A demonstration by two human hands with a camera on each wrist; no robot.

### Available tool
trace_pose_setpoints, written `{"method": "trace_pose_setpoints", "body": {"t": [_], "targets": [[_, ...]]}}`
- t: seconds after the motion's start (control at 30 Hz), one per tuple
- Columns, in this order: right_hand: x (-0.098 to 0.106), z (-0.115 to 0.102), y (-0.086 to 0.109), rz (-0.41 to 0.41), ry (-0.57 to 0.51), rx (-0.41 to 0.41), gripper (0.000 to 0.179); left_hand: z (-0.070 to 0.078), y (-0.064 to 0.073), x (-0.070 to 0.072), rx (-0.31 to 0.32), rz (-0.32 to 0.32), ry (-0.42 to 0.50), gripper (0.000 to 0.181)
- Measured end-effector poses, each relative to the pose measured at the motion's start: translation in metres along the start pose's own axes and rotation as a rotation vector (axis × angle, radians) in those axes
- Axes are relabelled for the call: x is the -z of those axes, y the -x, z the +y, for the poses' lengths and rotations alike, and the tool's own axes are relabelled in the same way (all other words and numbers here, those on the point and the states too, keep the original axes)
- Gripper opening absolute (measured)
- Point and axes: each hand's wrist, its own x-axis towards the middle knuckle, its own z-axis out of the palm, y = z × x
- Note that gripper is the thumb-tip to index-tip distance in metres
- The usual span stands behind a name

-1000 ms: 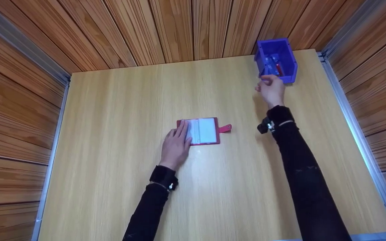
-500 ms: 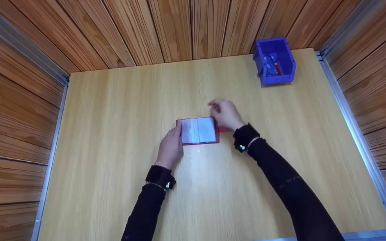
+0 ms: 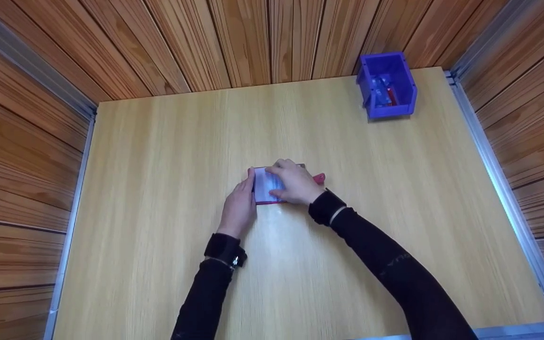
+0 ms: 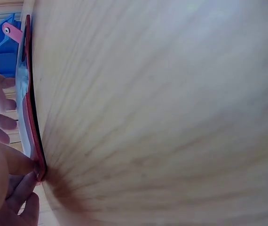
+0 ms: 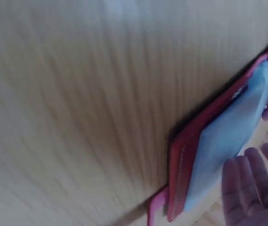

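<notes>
A red card holder (image 3: 263,186) lies spread on the table, its clear plastic sleeves facing up. My left hand (image 3: 239,205) holds its left edge. In the left wrist view, the thumb (image 4: 21,161) presses on top, with other fingers beneath the corner. My right hand (image 3: 298,184) is over the right half and hides much of it. Its fingers look extended and slightly bent at the sleeves in the right wrist view; contact there is unclear, and no object shows in them. A snap strap (image 3: 319,178) sticks out past the right edge.
A purple-blue bin (image 3: 391,112) stands at the back right of the wooden table (image 3: 158,165), with small clear and red items inside. Wood-plank walls (image 3: 248,42) and metal rails (image 3: 498,189) bound the table.
From the bin's front, my right hand has come left and down onto the card holder. My left fingers, earlier laid across the left sleeve, have shifted to the left edge.
</notes>
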Motion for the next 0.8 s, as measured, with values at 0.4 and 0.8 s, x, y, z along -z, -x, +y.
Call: {"method": "trace_pose_setpoints", "body": {"t": [0.4,0.8], "targets": [[-0.014,-0.015,0.004,-0.02,0.238,0.076,0.089,-0.002,0.0,0.002,0.013,-0.019,0.033,0.062],[-0.007,-0.011,0.011,-0.002,0.293,0.111,0.089,-0.003,-0.001,0.001,0.02,-0.003,0.054,0.064]]}}
